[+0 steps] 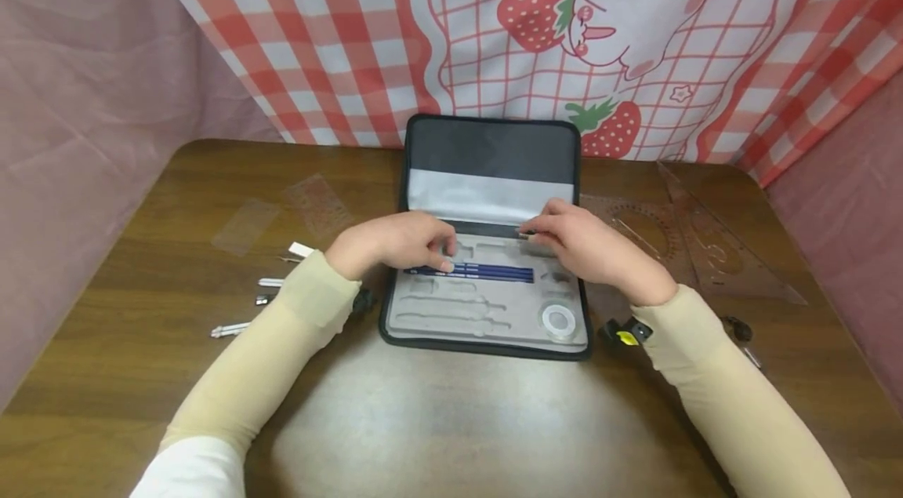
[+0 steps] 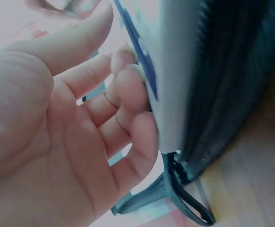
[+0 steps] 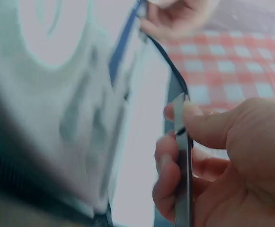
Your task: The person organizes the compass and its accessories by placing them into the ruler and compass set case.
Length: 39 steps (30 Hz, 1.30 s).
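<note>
An open black zip case (image 1: 490, 145) lies on the table, with a grey moulded tray (image 1: 423, 333) in its lower half. Several dark blue pencils (image 1: 497, 273) lie side by side across the tray. My left hand (image 1: 395, 241) rests over their left ends, fingers bent, thumb apart from the index finger; fingertips touch the tray by a blue pencil (image 2: 144, 59). Over the tray's upper right, my right hand (image 1: 585, 243) pinches a slim metallic tool (image 3: 183, 165) with a slanted tip. In the tray's lower right corner sits a round white-rimmed disc (image 1: 559, 321).
Clear set square (image 1: 734, 247) and protractor plate (image 1: 645, 231) lie right of the case. Clear templates (image 1: 247, 226) lie left. Small white-and-metal tools (image 1: 231, 329) sit by my left forearm. Near my right wrist is a black-and-yellow item (image 1: 626, 336). A checked cloth (image 1: 339, 35) hangs behind.
</note>
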{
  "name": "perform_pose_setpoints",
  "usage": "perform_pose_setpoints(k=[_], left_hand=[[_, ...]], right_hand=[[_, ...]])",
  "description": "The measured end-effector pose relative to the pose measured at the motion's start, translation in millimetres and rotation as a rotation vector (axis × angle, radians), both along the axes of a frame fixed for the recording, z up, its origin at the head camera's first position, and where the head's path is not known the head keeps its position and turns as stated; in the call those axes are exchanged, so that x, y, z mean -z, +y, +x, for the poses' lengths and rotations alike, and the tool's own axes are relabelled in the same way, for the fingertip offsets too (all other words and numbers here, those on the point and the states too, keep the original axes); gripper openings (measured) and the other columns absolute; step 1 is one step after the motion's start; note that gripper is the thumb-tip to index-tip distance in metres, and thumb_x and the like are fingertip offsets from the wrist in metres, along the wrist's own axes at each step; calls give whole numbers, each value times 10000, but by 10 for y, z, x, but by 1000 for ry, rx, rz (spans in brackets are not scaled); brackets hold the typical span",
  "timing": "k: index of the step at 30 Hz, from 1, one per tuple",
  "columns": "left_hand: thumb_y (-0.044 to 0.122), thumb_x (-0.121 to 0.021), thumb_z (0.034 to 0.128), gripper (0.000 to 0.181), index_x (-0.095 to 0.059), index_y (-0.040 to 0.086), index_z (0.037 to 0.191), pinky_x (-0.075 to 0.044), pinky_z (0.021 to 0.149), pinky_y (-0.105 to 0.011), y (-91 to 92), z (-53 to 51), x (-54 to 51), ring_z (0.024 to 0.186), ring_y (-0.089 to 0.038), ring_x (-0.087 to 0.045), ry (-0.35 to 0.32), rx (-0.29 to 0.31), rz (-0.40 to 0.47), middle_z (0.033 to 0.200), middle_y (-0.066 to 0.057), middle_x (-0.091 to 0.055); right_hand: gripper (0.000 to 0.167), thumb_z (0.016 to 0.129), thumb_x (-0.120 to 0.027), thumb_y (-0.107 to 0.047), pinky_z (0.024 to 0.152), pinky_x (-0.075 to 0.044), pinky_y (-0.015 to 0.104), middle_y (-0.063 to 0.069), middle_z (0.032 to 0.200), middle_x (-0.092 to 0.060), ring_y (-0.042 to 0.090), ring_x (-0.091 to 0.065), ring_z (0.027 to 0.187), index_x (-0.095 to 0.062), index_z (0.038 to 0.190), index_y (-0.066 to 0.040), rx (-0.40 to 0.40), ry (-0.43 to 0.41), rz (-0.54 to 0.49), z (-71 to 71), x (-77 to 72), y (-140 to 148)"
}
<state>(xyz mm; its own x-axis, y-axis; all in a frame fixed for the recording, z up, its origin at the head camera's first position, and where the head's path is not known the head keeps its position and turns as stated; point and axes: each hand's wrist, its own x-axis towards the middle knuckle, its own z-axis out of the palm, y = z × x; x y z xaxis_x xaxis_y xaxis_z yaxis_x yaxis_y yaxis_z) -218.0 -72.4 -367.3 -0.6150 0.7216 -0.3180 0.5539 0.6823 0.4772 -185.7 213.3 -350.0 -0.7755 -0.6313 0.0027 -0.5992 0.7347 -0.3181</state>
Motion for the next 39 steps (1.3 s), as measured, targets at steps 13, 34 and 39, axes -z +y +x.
perform_pose_setpoints(k=[13, 34, 39], left_hand=[[282, -642, 989, 361, -650, 133, 1317, -405, 1044, -340, 153, 111, -79, 1246, -137, -531, 222, 104, 75, 1347, 1, -592], [301, -637, 991, 405, -617, 157, 1368, -428, 1013, -292, 201, 151, -30, 1244, -46, -514, 190, 197, 57, 1457, 108, -498], [309, -635, 991, 414, -610, 156, 1375, -392, 1063, -314, 189, 151, -34, 1303, -69, -477, 182, 187, 52, 1454, 98, -507]], right_hand=[[189, 884, -665, 55, 806, -506, 405, 38, 945, -657, 193, -613, 874, -669, 1025, -71, -84, -8, 3, -114, 105, -436], [110, 832, -810, -71, 708, -497, 359, -49, 797, -678, 124, -596, 721, -745, 793, -151, -4, -36, -101, -219, 196, -367], [78, 826, -820, -92, 720, -483, 374, -32, 809, -682, 150, -599, 743, -755, 835, -134, 21, -36, -110, -231, 191, -253]])
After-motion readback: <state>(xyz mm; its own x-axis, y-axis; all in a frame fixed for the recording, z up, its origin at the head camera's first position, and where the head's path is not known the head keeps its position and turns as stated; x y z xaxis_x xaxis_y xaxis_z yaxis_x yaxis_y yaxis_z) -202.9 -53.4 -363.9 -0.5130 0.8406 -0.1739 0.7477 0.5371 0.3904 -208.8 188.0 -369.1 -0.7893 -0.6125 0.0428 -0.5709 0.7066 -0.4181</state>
